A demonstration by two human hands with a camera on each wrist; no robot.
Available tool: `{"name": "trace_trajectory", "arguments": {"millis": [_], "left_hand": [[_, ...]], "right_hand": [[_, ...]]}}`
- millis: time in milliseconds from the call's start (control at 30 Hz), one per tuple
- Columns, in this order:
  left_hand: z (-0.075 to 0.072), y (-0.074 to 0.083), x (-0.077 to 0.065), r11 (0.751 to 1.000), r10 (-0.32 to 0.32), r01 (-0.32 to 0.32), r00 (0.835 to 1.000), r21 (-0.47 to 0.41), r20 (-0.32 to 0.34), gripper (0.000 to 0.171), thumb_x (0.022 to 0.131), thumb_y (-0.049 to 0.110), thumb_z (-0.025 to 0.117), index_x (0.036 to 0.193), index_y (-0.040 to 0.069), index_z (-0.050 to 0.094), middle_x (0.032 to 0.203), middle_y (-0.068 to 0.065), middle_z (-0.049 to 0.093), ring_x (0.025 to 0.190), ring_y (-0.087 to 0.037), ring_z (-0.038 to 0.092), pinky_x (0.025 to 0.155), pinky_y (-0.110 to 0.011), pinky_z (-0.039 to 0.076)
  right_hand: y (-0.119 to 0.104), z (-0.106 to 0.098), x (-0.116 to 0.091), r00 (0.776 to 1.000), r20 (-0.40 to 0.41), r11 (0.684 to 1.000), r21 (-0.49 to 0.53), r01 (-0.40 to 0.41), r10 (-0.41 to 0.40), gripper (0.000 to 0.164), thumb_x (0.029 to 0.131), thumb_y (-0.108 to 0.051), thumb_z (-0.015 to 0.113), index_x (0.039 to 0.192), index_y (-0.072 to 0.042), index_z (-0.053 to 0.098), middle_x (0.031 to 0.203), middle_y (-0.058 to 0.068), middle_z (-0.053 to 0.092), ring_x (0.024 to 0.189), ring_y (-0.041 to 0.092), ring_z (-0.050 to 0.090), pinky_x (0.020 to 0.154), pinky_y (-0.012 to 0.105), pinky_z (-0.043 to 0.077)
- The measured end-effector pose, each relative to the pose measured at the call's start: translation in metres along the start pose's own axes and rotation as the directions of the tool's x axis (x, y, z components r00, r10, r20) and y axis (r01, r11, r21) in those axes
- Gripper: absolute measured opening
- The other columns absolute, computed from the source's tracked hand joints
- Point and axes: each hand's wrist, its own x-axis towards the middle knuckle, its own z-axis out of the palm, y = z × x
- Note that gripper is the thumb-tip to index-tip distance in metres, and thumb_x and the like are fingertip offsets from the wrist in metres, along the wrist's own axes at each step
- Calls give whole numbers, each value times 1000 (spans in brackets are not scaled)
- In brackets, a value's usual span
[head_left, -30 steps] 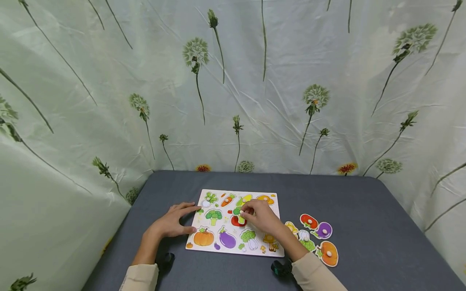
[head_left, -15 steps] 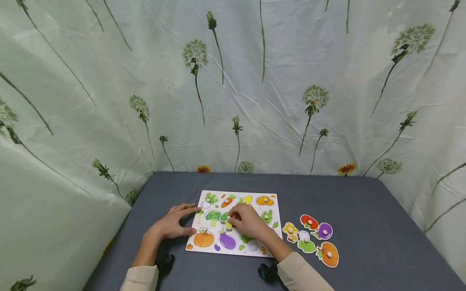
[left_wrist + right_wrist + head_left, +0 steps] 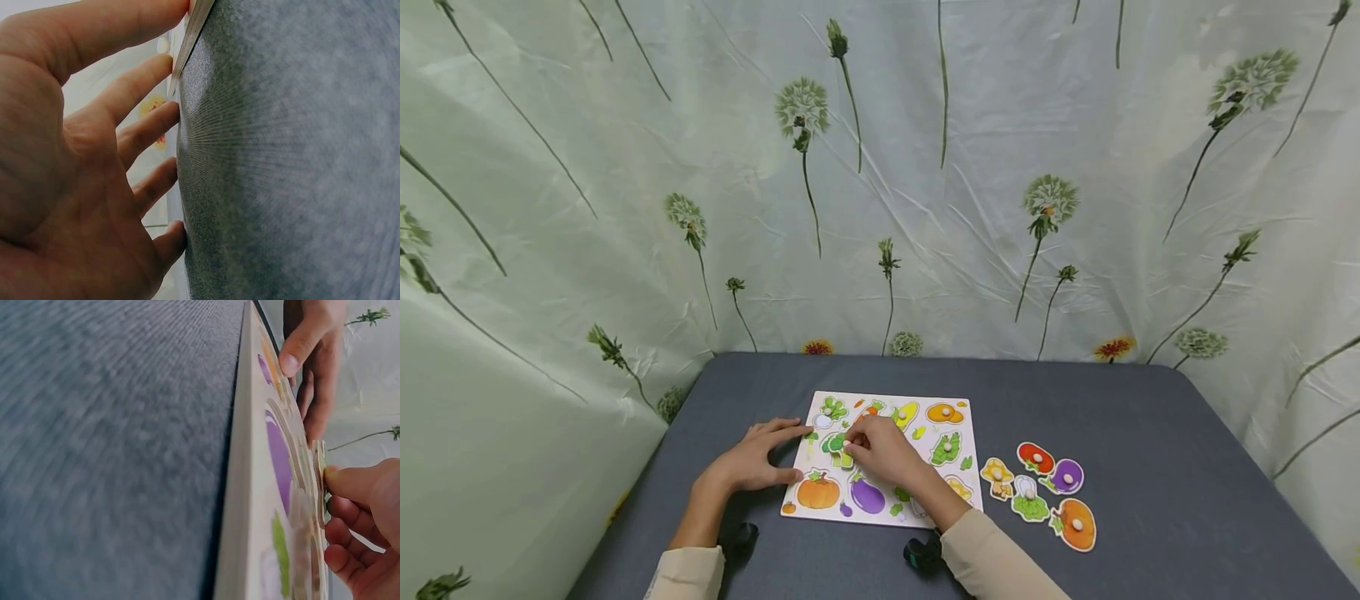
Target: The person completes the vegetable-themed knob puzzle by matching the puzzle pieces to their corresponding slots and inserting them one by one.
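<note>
I see the broccoli piece (image 3: 831,444) left of the frame's centre, near the left edge of the puzzle board (image 3: 958,427); I cannot tell whether it lies flush there. The right hand (image 3: 887,452) pinches it between thumb and fingers, its forearm slanting in from the lower right. The left hand (image 3: 762,457) has its fingers spread and fairly straight, thumb and forefinger touching the board's left edge. Past the right edge lie five flat, white-knobbed cutouts (image 3: 1032,506); grey woven cloth (image 3: 1172,483) stretches beyond them towards a glossy, creased, flower-printed curtain (image 3: 737,167).
</note>
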Motion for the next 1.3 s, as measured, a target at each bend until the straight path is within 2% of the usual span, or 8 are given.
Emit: {"name": "trace_trajectory", "arguments": {"millis": [200,433,667,1000,1300], "left_hand": [[1,-1,0,1000,5,-5,1000,0,-4,76,82,44,82,150,22,55,160,-15,42,147,-53,30,108,-79,28],[1,-1,0,1000,-2,2,1000,0,-8,76,82,43,82,150,23,55,161,-15,42,148,-53,30,108,-79,27],[1,-1,0,1000,-10,10,1000,4,-7,75,82,42,82,150,24,55,161,-13,43,147,-51,31,108,-78,29],[0,1,1,1000,-12,12,1000,-4,-3,75,82,41,82,150,23,56,160,-14,43,147,-50,32,109,-77,29],[0,1,1,1000,-29,29,1000,-3,8,76,81,43,82,150,25,56,161,-14,42,148,-52,29,109,-79,27]], "right_hand": [[-3,6,4,1000,-5,1000,11,-26,26,7,96,-16,74,97,-12,79,83,-6,64,69,1,50,64,18,44],[-6,10,7,999,-34,1000,-3,-22,22,9,95,-17,74,99,-12,80,83,-6,65,69,0,50,64,18,44],[-8,14,9,998,-23,998,-6,-59,58,10,96,-19,74,100,-13,80,87,-6,66,74,0,52,67,19,45],[-5,19,7,998,-55,999,-23,-37,35,13,95,-16,75,103,-8,80,91,-1,68,79,4,56,71,20,47],[-2,19,4,998,-52,1000,-3,-22,22,15,92,-16,76,106,-9,78,91,1,67,78,5,53,72,20,45]]}}
